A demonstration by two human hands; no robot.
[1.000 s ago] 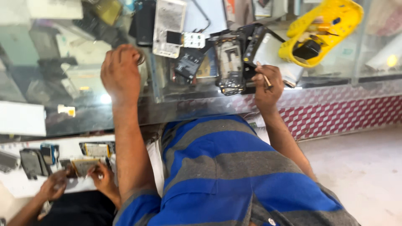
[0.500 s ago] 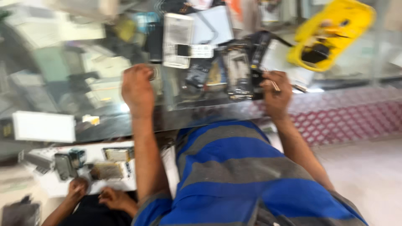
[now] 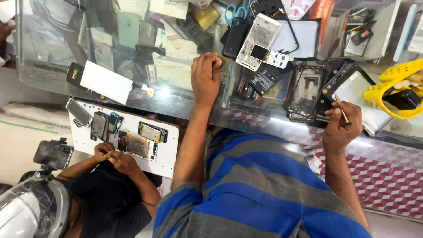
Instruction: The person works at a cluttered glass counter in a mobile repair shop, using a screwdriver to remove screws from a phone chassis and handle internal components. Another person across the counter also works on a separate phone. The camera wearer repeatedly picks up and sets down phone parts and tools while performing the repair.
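**Two hands at a cluttered glass counter**

Glass counter (image 3: 185,105) runs across the view, strewn with phone parts. Lower left, another person's hands (image 3: 112,156) work at a white board (image 3: 169,152) holding opened phones. On the glass, the left hand (image 3: 205,77) rests palm down, fingers curled. Just right lies a white phone frame (image 3: 259,42), then a dark opened phone (image 3: 306,92). Beside it, the right hand (image 3: 341,125) grips a thin brass-coloured tool (image 3: 342,112). Farthest right sits a yellow plastic holder (image 3: 392,90).
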